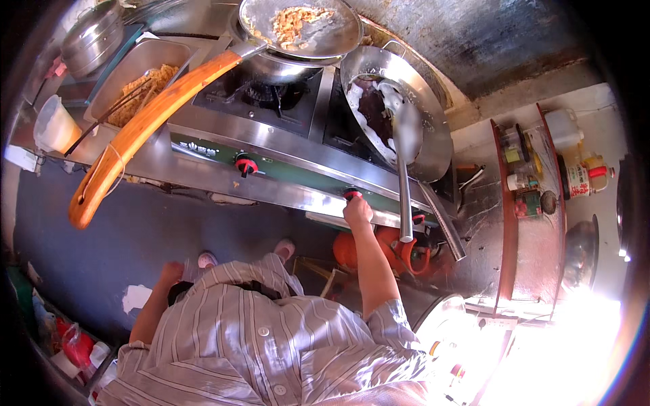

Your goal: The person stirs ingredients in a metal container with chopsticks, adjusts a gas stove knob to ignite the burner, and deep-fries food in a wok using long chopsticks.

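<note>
My right hand (358, 210) grips a red-and-black stove knob (352, 194) on the green front panel of the gas range. Above and to its right a steel wok (431, 137) sits on the burner, with dark liquid and white foam inside. A steel ladle (404, 203) rests in the wok, its handle pointing toward me. By my hip hangs my left hand (172, 272), partly curled and away from the range; whether it holds anything is unclear. A wide wooden-handled strainer or pan (304, 51) with browned food bits lies over a steel pot (284, 68) at the back.
The long wooden handle (152, 122) juts past the counter edge. Beneath it stand a steel tray (167, 48) of golden food with chopsticks and a plastic cup (58, 127). An orange gas cylinder (348, 248) is below the range. Jars fill a wall shelf (541, 254) at right.
</note>
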A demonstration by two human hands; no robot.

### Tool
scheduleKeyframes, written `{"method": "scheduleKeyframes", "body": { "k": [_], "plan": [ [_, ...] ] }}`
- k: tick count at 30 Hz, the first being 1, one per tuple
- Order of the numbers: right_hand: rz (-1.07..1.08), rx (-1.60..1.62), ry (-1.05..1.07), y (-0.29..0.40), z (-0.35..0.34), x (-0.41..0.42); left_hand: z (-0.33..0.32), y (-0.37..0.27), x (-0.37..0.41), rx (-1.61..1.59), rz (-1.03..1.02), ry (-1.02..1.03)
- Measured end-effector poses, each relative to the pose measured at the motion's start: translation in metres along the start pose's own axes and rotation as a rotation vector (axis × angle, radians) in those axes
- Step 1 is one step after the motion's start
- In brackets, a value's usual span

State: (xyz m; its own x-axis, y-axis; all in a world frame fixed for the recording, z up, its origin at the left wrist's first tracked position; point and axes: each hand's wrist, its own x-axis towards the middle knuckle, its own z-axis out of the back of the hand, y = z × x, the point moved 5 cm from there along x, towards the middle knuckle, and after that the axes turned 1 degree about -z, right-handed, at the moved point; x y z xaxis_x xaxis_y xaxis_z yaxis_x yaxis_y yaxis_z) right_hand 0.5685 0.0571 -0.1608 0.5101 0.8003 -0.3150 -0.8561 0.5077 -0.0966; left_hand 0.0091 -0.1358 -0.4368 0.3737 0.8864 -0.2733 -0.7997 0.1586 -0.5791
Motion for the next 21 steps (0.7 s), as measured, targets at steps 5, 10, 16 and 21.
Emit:
{"method": "scheduleKeyframes", "body": {
  "k": [5,10,16,21],
  "plan": [
    [-0.011,-0.131,-0.036,0.004,-0.004,0.003,0.009,-0.011,0.003,-0.303,0.257,-0.002],
    [-0.043,-0.357,-0.050,0.009,-0.015,0.010,0.041,-0.044,-0.002,-0.555,0.644,-0.012],
    [-0.077,-0.463,-0.058,0.018,-0.015,0.008,0.041,-0.042,-0.003,-0.462,0.633,-0.027],
    [-0.044,-0.587,-0.086,0.024,-0.022,0.013,-0.015,0.020,-0.009,-0.214,0.239,-0.058]
  ]
}}
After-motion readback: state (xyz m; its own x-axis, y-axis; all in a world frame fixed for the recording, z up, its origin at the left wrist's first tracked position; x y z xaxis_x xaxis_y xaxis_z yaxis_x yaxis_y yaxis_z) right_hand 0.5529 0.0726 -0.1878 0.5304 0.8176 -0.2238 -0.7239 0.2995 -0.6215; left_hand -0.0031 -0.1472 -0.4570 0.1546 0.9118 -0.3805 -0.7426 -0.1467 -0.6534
